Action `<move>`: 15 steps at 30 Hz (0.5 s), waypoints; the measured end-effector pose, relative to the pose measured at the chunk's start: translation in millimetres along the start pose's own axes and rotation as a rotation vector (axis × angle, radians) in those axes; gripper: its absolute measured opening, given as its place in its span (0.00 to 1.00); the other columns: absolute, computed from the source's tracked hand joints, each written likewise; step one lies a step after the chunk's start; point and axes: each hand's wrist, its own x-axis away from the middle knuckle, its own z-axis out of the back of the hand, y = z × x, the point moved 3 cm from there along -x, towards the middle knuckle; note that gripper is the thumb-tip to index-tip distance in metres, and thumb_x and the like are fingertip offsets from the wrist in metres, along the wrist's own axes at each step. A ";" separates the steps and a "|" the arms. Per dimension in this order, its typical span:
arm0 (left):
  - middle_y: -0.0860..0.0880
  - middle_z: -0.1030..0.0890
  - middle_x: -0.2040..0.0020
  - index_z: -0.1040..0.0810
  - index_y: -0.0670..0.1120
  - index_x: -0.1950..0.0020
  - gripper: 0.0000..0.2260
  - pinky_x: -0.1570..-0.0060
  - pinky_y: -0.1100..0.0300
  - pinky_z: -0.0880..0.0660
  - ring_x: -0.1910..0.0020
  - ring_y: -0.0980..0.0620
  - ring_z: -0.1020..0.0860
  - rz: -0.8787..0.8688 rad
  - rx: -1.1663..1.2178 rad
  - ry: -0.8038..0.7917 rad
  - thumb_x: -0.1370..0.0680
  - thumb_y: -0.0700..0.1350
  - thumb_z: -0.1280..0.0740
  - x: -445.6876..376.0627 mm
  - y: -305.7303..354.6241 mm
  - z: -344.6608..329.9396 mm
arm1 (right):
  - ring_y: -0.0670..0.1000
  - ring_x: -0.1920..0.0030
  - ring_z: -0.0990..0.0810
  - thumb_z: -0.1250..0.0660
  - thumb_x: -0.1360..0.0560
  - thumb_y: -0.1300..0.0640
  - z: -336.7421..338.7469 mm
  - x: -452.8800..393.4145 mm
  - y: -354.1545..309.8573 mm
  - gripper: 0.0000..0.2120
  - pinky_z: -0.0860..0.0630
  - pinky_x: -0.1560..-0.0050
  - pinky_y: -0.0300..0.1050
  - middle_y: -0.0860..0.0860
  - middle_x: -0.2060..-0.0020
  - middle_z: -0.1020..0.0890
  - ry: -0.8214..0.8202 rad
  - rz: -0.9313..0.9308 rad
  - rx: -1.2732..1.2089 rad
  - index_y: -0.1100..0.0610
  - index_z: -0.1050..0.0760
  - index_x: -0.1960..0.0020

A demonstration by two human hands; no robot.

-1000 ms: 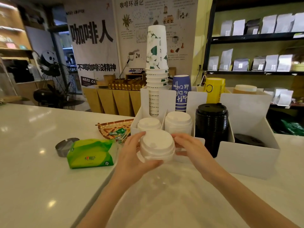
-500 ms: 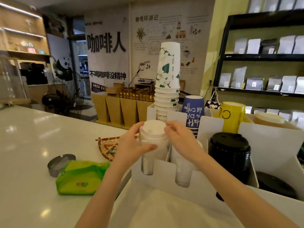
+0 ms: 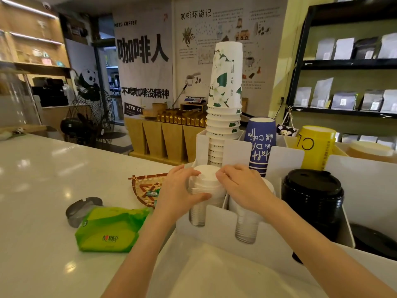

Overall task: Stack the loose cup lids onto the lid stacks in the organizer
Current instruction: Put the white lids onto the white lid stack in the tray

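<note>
A batch of white cup lids point(image 3: 206, 181) sits on top of the leftmost lid stack in the white organizer point(image 3: 217, 231). My left hand point(image 3: 178, 194) wraps its left side, thumb under the rim. My right hand point(image 3: 240, 186) presses on its top and right edge. A second white lid stack point(image 3: 245, 220) stands in the neighbouring slot, mostly hidden under my right wrist. A tall stack of black lids point(image 3: 313, 201) fills the slot to the right.
Behind the lids stand a tall flowered paper cup stack point(image 3: 225, 100), blue cups point(image 3: 261, 145) and yellow cups point(image 3: 314, 147). On the white counter to the left lie a green tissue pack point(image 3: 109, 229), a grey ashtray point(image 3: 80, 209) and a woven tray point(image 3: 148, 188).
Both hands lifted the white lids from in front of the organizer up onto the leftmost stack, and the lids have now settled lower on it. The camera moved closer.
</note>
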 end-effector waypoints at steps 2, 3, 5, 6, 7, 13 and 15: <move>0.52 0.28 0.34 0.28 0.52 0.40 0.24 0.30 0.50 0.44 0.29 0.52 0.40 0.006 -0.022 -0.023 0.34 0.54 0.28 0.4 -0.1 2.1 | 0.53 0.37 0.32 0.52 0.22 0.47 -0.7 0.0 0.4 0.19 0.39 0.37 0.52 0.52 0.40 0.24 -0.020 0.006 0.017 0.52 0.30 0.39; 0.52 0.29 0.33 0.28 0.52 0.40 0.25 0.30 0.49 0.45 0.29 0.52 0.41 0.009 -0.033 -0.038 0.34 0.54 0.28 0.5 -0.2 2.6 | 0.53 0.37 0.33 0.52 0.22 0.47 -1.8 0.1 0.9 0.19 0.39 0.37 0.52 0.52 0.39 0.25 -0.035 0.012 0.040 0.51 0.30 0.39; 0.52 0.29 0.33 0.28 0.52 0.39 0.25 0.30 0.49 0.45 0.29 0.52 0.41 0.008 -0.061 -0.062 0.34 0.54 0.28 0.3 -0.3 3.3 | 0.53 0.36 0.33 0.53 0.23 0.46 -3.5 -1.1 1.8 0.19 0.40 0.36 0.53 0.51 0.39 0.24 -0.047 0.023 0.077 0.50 0.30 0.39; 0.52 0.29 0.33 0.29 0.52 0.39 0.25 0.30 0.49 0.45 0.29 0.52 0.41 0.003 -0.075 -0.072 0.34 0.55 0.29 -0.5 -0.7 3.0 | 0.53 0.35 0.34 0.53 0.23 0.46 -4.0 -1.6 2.2 0.20 0.41 0.36 0.53 0.51 0.39 0.24 -0.049 0.021 0.083 0.49 0.29 0.39; 0.53 0.29 0.33 0.29 0.52 0.38 0.26 0.29 0.50 0.45 0.29 0.52 0.41 -0.003 -0.091 -0.082 0.34 0.55 0.29 -1.3 -1.3 2.5 | 0.53 0.35 0.34 0.54 0.23 0.46 -3.7 -0.9 1.6 0.20 0.41 0.35 0.54 0.51 0.39 0.24 -0.058 0.010 0.093 0.49 0.29 0.39; 0.51 0.32 0.30 0.32 0.51 0.34 0.28 0.30 0.51 0.44 0.30 0.51 0.40 -0.085 -0.138 -0.089 0.32 0.56 0.31 -1.2 -0.5 -4.5 | 0.53 0.38 0.33 0.54 0.23 0.47 -3.2 4.5 -6.4 0.21 0.43 0.32 0.56 0.52 0.44 0.21 -0.078 0.048 0.272 0.53 0.27 0.43; 0.50 0.33 0.30 0.33 0.51 0.33 0.29 0.30 0.52 0.44 0.30 0.51 0.40 -0.093 -0.142 -0.096 0.31 0.56 0.31 0.2 1.4 -5.0 | 0.53 0.37 0.33 0.54 0.22 0.47 -4.4 5.4 -7.9 0.21 0.43 0.32 0.56 0.52 0.42 0.22 -0.069 0.062 0.328 0.54 0.27 0.42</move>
